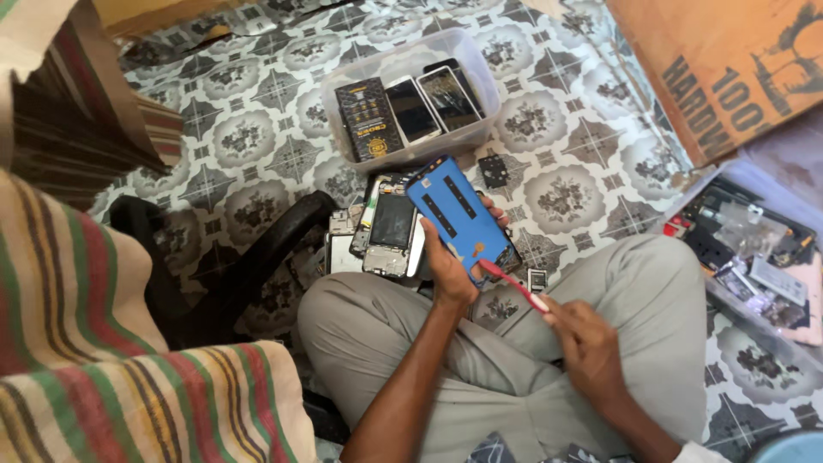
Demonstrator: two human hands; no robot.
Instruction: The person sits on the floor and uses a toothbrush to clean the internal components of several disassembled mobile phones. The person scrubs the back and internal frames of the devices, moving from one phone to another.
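Observation:
My left hand (450, 270) grips a blue phone display panel (457, 214), holding it tilted with its blue back facing up. In my right hand (587, 343) is a thin red tool (514, 285) whose tip touches the lower edge of the panel. Both hands are above my crossed legs in grey trousers (651, 300). Just beyond the panel, on the patterned floor, lies a pile of opened phone bodies and frames (386, 236).
A clear plastic tub (343, 86) with several phones and a dark box stands further out. A tray of small parts (754, 249) sits at the right, under a cardboard box (729, 60). Striped cloth (103, 343) and a black chair base (249, 257) fill the left.

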